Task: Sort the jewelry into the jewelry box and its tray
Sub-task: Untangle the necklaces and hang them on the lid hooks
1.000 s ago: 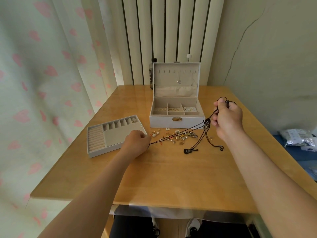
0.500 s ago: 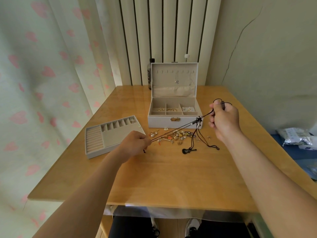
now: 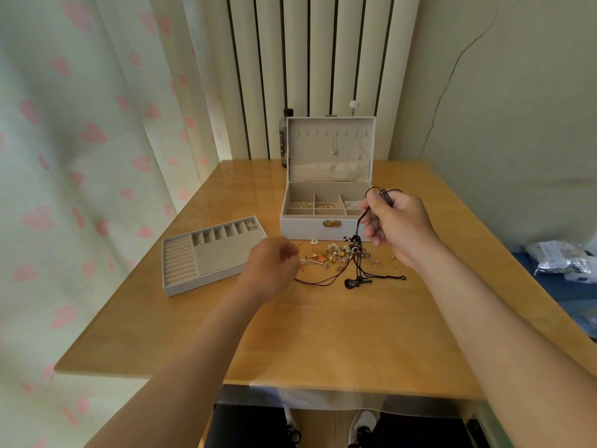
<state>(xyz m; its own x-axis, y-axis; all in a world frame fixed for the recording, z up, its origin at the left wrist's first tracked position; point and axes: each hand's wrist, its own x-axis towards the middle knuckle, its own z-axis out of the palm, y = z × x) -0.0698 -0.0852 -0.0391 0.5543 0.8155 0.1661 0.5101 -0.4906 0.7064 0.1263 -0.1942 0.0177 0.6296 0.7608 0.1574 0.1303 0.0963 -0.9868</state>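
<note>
The white jewelry box (image 3: 303, 225) stands open at the table's middle back, with small gold pieces in its compartments. Its grey tray (image 3: 214, 257) lies to the left, and one small piece sits in its far right slot. A pile of loose gold jewelry (image 3: 332, 253) lies in front of the box. My right hand (image 3: 395, 226) grips a black cord necklace (image 3: 358, 266) above the pile. The cord's guitar pendant (image 3: 355, 282) rests on the table. My left hand (image 3: 273, 265) is blurred, with loosely curled fingers, right beside the cord's slack end.
A dark bottle (image 3: 286, 137) and a white-capped one (image 3: 354, 105) stand behind the box. A curtain hangs along the left and a wall runs along the right. Plastic packets (image 3: 562, 260) lie on a blue surface beyond the table's right edge.
The cord was stretched taut between both hands; now its left part lies slack on the table. My left hand has shifted right toward the pile, and the right hand holds the cord higher.
</note>
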